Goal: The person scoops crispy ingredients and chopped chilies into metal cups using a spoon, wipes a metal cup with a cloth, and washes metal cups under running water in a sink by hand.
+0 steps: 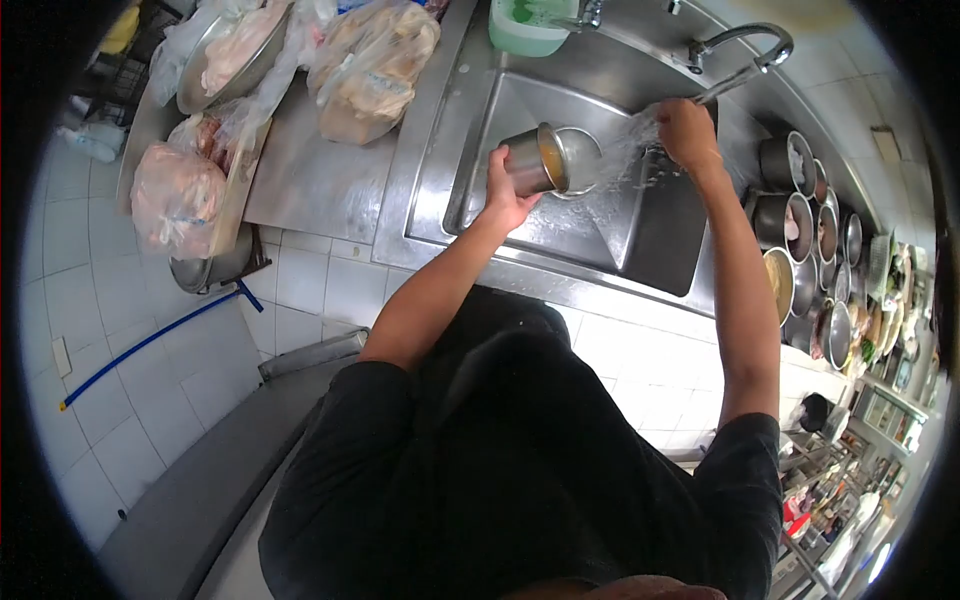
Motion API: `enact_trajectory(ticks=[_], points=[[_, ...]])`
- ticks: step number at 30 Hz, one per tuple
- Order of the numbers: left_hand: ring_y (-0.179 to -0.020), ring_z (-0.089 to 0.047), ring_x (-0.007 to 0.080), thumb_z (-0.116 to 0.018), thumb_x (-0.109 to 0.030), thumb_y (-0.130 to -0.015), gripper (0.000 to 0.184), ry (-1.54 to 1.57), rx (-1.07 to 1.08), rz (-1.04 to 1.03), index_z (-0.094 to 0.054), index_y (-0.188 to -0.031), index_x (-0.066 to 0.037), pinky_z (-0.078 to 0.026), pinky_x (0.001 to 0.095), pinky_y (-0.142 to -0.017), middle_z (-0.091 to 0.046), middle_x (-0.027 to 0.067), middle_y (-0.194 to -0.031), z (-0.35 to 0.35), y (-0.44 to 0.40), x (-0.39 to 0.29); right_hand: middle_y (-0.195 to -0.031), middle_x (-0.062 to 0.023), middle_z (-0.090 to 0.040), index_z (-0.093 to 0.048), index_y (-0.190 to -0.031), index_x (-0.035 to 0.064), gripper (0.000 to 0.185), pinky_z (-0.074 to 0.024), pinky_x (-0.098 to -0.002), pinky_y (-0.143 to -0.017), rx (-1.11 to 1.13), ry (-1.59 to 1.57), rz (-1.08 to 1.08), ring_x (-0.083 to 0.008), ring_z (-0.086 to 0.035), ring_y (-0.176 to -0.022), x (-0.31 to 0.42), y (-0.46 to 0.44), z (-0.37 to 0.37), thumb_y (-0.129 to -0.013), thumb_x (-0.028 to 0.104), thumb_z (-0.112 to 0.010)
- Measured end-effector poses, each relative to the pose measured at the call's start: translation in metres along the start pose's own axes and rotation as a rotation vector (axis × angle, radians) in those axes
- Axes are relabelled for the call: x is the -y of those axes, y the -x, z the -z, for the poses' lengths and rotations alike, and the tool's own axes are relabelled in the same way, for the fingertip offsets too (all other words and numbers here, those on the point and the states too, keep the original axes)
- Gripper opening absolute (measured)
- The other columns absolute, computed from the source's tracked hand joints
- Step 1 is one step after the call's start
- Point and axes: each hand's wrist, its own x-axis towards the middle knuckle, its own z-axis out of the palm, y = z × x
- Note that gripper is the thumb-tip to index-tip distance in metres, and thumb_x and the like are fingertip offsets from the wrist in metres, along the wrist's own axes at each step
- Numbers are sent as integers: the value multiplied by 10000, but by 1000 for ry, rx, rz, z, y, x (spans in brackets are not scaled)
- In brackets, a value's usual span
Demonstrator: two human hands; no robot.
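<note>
My left hand [508, 190] is wrapped round a steel pot [530, 165], tilted over the sink [480, 215], its mouth turned to the right. Something yellowish shows inside its rim. Just behind that pot is a round shiny metal bowl or dish [578, 160], partly covered by it. Under the running faucet [745, 40], my right hand [687, 132] is closed in the stream. Water sprays from it leftward toward the pot and bowl. Whether the fingers hold anything is hidden.
Steel pots [785, 165] crowd the counter right of the sink. A green-tinted plastic tub [525, 30] stands at the sink's back edge. On the left counter lie plastic bags of raw meat [370, 70] and a metal bowl [235, 55]. A blue hose [150, 345] is at lower left.
</note>
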Motion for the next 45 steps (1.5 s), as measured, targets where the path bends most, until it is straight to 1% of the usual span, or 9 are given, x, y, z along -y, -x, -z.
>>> enact_trajectory(ticks=[9,15,19,22,25,28,31,34,45], points=[[-1160,-413,248,-610,-474,-721,636,-227,0,-126,-433,-1232,-140,-257,500,-989,-457,79,-1230,0,1,-3,-847,-212,-624,-621,-860,27,165,-495,-440,-771,56,85,85,-364,-610,-856,16,2,8,-711,34,-552],[-1031,-497,269,-698,-427,-654,775,-402,-23,-345,-422,-1205,43,-420,443,-839,-479,183,-1140,-18,-61,5,-858,-201,-631,-616,-839,26,140,-499,-437,-758,32,144,54,-362,-614,-851,16,-4,17,-719,36,-546],[-1067,-494,367,-688,-470,-631,834,-996,-536,-433,-374,-1298,-80,-423,496,-870,-352,282,-1278,-61,-34,21,-876,-193,-636,-625,-842,37,142,-504,-421,-766,4,236,126,-354,-619,-864,20,0,35,-736,39,-532],[-1102,-463,396,-666,-472,-650,796,-1122,-500,-460,-374,-1309,-135,-424,513,-869,-280,268,-1346,-72,-40,38,-857,-188,-638,-638,-853,44,163,-511,-411,-759,-4,247,55,-344,-627,-841,24,-1,35,-760,39,-505],[-1144,-433,331,-635,-493,-674,756,-780,-366,-215,-387,-1297,-142,-437,489,-842,-347,176,-1331,-92,-28,49,-853,-196,-636,-635,-848,27,160,-514,-414,-745,-18,213,54,-347,-628,-833,21,1,46,-768,51,-499],[-1169,-408,262,-592,-526,-696,690,-208,76,64,-418,-1267,-181,-384,480,-893,-402,70,-1305,-79,-52,66,-854,-203,-636,-634,-844,21,156,-512,-419,-749,-53,157,-18,-350,-627,-842,24,2,56,-762,50,-505],[-1142,-428,234,-512,-562,-716,588,-77,-33,128,-463,-1195,-225,-255,502,-972,-473,27,-1224,-73,-67,89,-848,-208,-634,-633,-841,18,151,-508,-426,-754,-39,188,-5,-358,-623,-846,27,-1,58,-751,51,-515],[-1136,-428,251,-485,-558,-728,564,48,121,211,-467,-1182,-224,-285,502,-953,-484,42,-1204,-68,-73,100,-855,-213,-631,-634,-851,24,157,-503,-433,-762,-36,152,-24,-365,-616,-858,25,-4,47,-739,53,-527],[-1079,-451,259,-533,-551,-702,576,-166,84,164,-461,-1173,-227,-327,500,-912,-489,54,-1165,-59,-75,73,-852,-190,-630,-651,-877,75,218,-488,-454,-768,-74,-18,-47,-371,-607,-853,1,-2,22,-671,48,-586]])
